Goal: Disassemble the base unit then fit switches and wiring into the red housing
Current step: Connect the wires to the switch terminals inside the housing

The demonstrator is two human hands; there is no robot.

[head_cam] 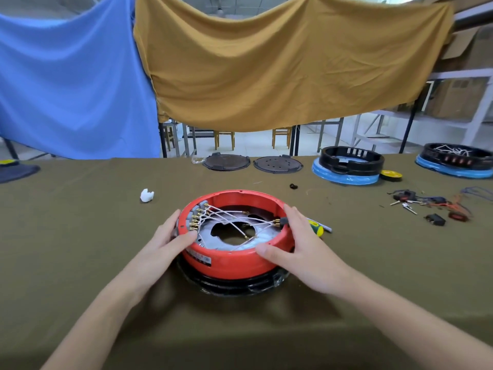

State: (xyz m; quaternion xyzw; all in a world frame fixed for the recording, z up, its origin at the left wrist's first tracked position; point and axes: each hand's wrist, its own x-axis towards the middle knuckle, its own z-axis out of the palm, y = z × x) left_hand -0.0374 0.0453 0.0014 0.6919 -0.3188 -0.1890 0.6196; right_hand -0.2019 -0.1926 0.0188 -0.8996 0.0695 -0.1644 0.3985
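The round red housing point(229, 263) sits on a black base ring point(234, 285) at the middle of the table. Inside it, white wires point(229, 218) with brass terminals run from a grey switch block point(198, 213) on the left wall across a silver plate with a centre hole. My left hand point(170, 237) grips the housing's left rim, thumb over the edge. My right hand point(290, 241) grips the right rim, thumb on the front wall, fingers by a black switch point(283, 222).
A green-and-yellow screwdriver point(317, 227) lies just right of the housing. Loose switches and red wiring point(437, 206) lie at the right. Two dark round plates point(226, 162), two black rings on blue bases point(348, 162) and a white scrap point(146, 195) sit farther back.
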